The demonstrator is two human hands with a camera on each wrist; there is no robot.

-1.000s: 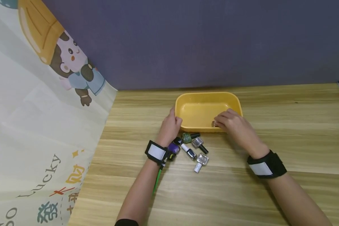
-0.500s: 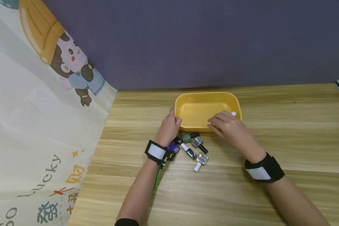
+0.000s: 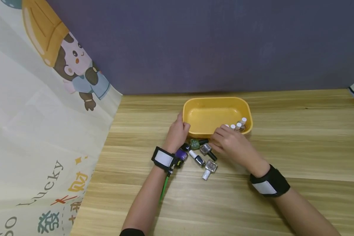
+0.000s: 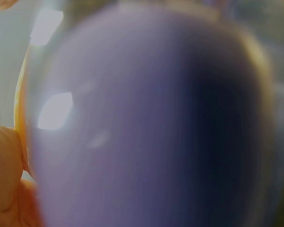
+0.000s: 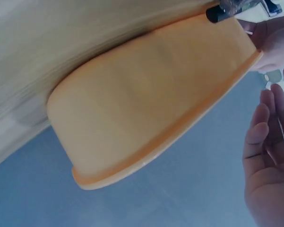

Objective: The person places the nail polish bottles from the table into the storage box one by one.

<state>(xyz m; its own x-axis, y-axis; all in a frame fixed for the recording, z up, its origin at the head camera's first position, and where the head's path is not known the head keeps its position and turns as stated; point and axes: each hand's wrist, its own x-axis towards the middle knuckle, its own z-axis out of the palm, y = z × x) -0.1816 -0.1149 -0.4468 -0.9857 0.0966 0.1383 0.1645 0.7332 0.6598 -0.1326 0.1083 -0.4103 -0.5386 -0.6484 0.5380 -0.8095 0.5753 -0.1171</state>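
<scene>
My left hand (image 3: 177,132) grips the left end of a yellow plastic tray (image 3: 215,98), thumb at the near corner. Inside the tray's near right corner stand several nail polish bottles (image 3: 238,126) with white caps. My right hand (image 3: 234,144) is over the tray's near edge, its loosely bent fingers holding nothing in the right wrist view. Just left of its fingertips lie a green bottle (image 3: 194,144) and a clear glitter bottle (image 3: 206,148), both black-capped. Nearer me are a dark bottle (image 3: 199,160) and a glitter bottle (image 3: 211,166) with white caps.
A purple bottle (image 3: 181,154) lies beside my left wrist; its blurred surface (image 4: 132,132) fills most of the left wrist view. A black cap (image 3: 185,147) shows near it. The grey-blue panel (image 3: 212,46) rises behind the wooden table (image 3: 301,137); a printed cloth hangs at left.
My right hand has let go of a bottle in the tray and moved left and nearer me, over the near edge. White caps it covered now show. The left hand stays put.
</scene>
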